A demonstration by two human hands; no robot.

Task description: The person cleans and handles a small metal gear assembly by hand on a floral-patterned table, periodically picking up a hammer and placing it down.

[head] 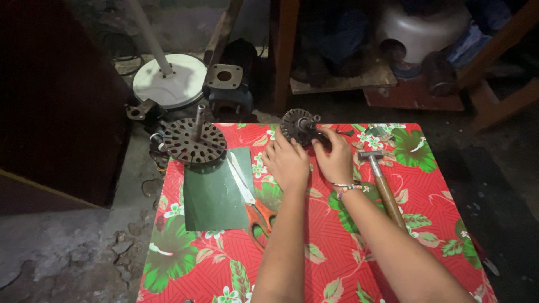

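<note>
Both of my hands reach to a round dark motor core (pixel 296 124) with a short shaft, at the far edge of the table. My left hand (pixel 286 163) rests against its near left side, fingers curled on the rim. My right hand (pixel 337 157) grips its right side near the shaft, a beaded bracelet on that wrist. Whether the core is lifted or resting on the cloth cannot be told.
A red flowered cloth (pixel 314 258) covers the table. On it lie a dark green sheet (pixel 210 196), orange-handled scissors (pixel 250 196) and a wooden-handled hammer (pixel 382 185). A slotted round stator (pixel 193 140) sits at the far left corner. A white fan base (pixel 171 78) stands on the floor beyond.
</note>
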